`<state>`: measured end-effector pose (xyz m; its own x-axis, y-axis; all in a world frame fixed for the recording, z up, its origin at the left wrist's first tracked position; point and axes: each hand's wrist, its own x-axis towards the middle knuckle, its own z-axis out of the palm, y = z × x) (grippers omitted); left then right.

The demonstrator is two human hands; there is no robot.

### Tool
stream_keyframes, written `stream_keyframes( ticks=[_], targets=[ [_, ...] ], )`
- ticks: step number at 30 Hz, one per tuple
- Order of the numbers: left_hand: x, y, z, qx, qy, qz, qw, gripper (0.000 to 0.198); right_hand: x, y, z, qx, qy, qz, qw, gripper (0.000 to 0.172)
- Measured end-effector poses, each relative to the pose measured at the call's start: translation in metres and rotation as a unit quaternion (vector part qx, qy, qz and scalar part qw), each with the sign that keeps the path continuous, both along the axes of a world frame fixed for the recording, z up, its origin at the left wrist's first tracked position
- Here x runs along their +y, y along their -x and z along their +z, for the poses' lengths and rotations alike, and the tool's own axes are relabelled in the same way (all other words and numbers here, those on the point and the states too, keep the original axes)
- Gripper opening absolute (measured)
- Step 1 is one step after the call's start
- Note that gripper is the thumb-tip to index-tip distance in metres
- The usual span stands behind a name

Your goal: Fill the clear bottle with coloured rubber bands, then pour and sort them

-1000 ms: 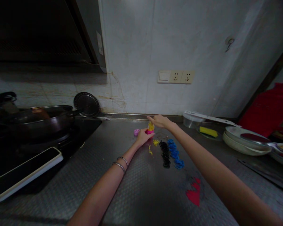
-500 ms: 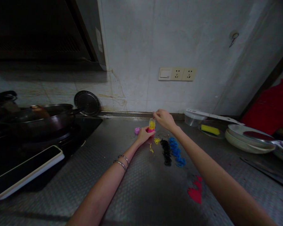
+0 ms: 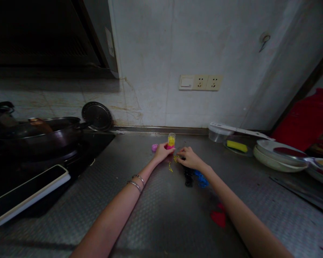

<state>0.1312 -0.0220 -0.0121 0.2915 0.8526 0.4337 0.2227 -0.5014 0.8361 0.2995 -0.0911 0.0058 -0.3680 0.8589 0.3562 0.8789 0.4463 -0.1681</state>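
My left hand (image 3: 163, 153) is wrapped round the lower part of a small clear jar (image 3: 171, 138), which stands upright and open. Yellow pieces fill its upper part, with pink ones below. To the right, my right hand (image 3: 190, 158) reaches down to a small pile of yellow rubber bands (image 3: 175, 158), its fingertips pinched on them. More loose yellow bands (image 3: 170, 167) lie nearer me. A row of black bands (image 3: 188, 178) and a row of blue bands (image 3: 201, 179) are partly hidden under my right hand and forearm. A purple lid (image 3: 154, 147) rests left of the jar.
Red pieces (image 3: 218, 218) lie beside my right forearm. At right are a plastic measuring cup (image 3: 218, 134), a yellow sponge (image 3: 237, 146), stacked bowls (image 3: 277, 161) and a knife (image 3: 301, 193). A pan (image 3: 51, 134) sits on the stove at left.
My right hand has dropped from above the jar's mouth to the yellow bands on the counter. My left hand still holds the jar. The view has shifted slightly.
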Motion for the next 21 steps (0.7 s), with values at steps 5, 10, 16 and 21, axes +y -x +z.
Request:
stream_keyframes(
  ticks=[5,10,16,21],
  targets=[
    [0.005,-0.001,-0.006,-0.012,-0.006,-0.002,1.0,0.033,-0.005,0.004,-0.002,-0.014,-0.002,0.007,1.0,0.032],
    [0.008,-0.002,-0.009,-0.012,-0.003,0.001,1.0,0.035,-0.006,0.005,0.001,-0.004,-0.005,0.026,1.0,0.028],
    [0.011,-0.001,-0.012,-0.007,-0.012,-0.009,1.0,0.035,-0.004,0.008,-0.002,0.009,0.001,0.032,0.999,0.022],
    [0.01,-0.001,-0.01,0.003,-0.007,-0.001,1.0,0.035,-0.004,0.011,-0.001,0.025,0.002,0.044,0.999,0.016]
  ],
)
